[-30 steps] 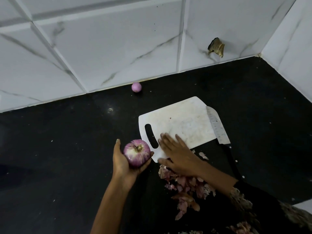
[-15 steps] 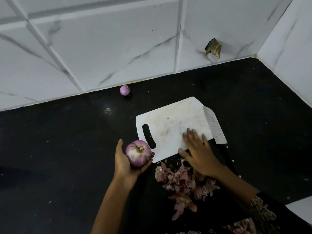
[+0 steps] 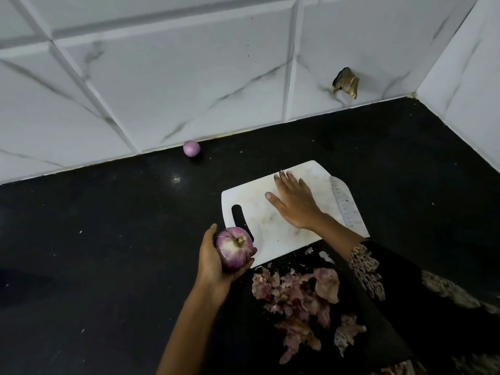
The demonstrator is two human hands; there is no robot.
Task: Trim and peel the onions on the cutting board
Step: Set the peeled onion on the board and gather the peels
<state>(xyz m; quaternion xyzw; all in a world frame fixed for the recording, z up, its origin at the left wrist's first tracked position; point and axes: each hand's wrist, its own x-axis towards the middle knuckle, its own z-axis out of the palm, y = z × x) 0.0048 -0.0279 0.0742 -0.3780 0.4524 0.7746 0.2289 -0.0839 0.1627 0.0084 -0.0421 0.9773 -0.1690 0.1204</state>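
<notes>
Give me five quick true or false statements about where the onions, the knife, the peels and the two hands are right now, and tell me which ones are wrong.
1. The left hand holds the large onion beside the cutting board. True.
2. The right hand grips the knife. False: it lies flat and open on the board; the knife rests untouched at the board's right edge.
3. A small onion sits on the counter by the tiled wall. True.
4. The onion peels are heaped on the cutting board. False: they lie on the counter, nearer the person than the board.
5. The held onion is sliced in half. False: it is whole.
</notes>
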